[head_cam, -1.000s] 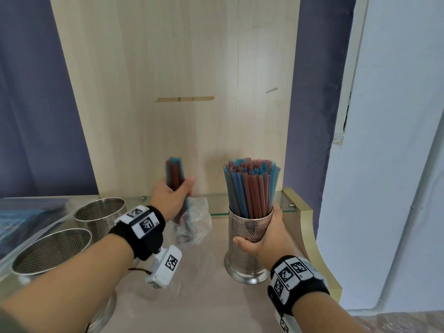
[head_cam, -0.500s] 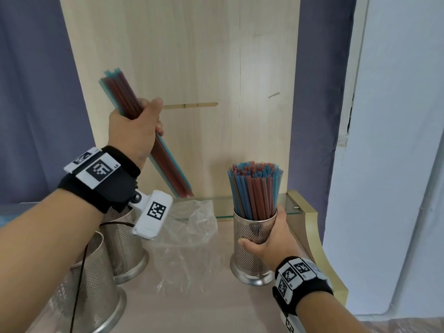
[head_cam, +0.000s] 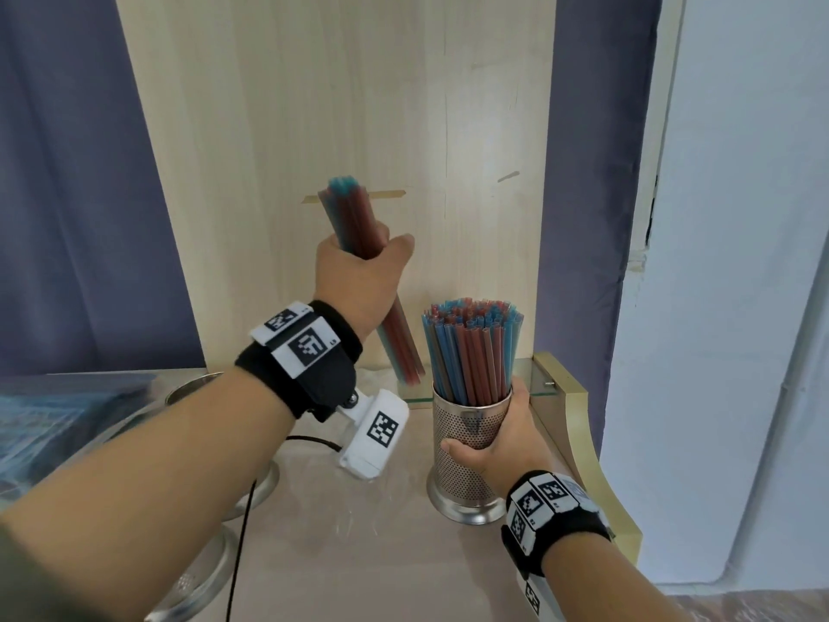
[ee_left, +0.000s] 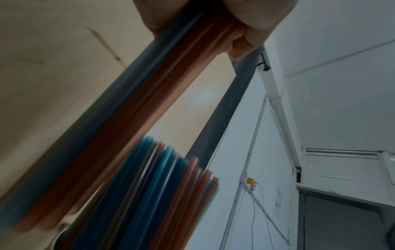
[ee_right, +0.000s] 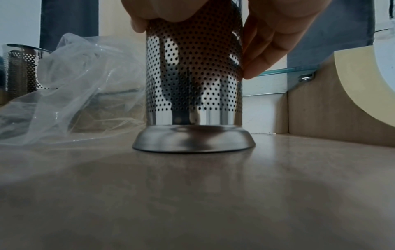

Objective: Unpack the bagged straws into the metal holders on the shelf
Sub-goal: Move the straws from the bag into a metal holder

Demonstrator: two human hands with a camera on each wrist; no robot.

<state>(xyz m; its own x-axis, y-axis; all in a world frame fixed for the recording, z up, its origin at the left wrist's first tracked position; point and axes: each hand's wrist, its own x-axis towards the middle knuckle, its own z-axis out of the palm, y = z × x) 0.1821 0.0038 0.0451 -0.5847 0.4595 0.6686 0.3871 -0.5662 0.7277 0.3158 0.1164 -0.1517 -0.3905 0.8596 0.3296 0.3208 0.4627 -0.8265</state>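
My left hand (head_cam: pixel 359 280) grips a bundle of red and blue straws (head_cam: pixel 354 217) held up in the air, slanting down toward the right. The bundle's lower end (head_cam: pixel 406 359) hangs just left of the filled holder's rim. My right hand (head_cam: pixel 502 437) is wrapped round a perforated metal holder (head_cam: pixel 466 460) that stands on the shelf (head_cam: pixel 381 554) and is packed with straws (head_cam: pixel 471 343). In the left wrist view the held bundle (ee_left: pixel 149 104) is blurred, close beside the packed straws (ee_left: pixel 162 194). The right wrist view shows my fingers (ee_right: pixel 262 55) on the holder (ee_right: pixel 192 76).
A crumpled clear plastic bag (ee_right: pixel 70 84) lies on the shelf left of the held holder. Another perforated holder (ee_right: pixel 19 67) stands further left, and metal bases (head_cam: pixel 255 487) show under my left arm. A curved wooden side panel (head_cam: pixel 587 442) and a glass ledge (head_cam: pixel 534 379) bound the right.
My left hand has carried the straw bundle from over the bag up and rightward, tilting it so its lower end now sits beside the filled holder. The right hand stays on the holder.
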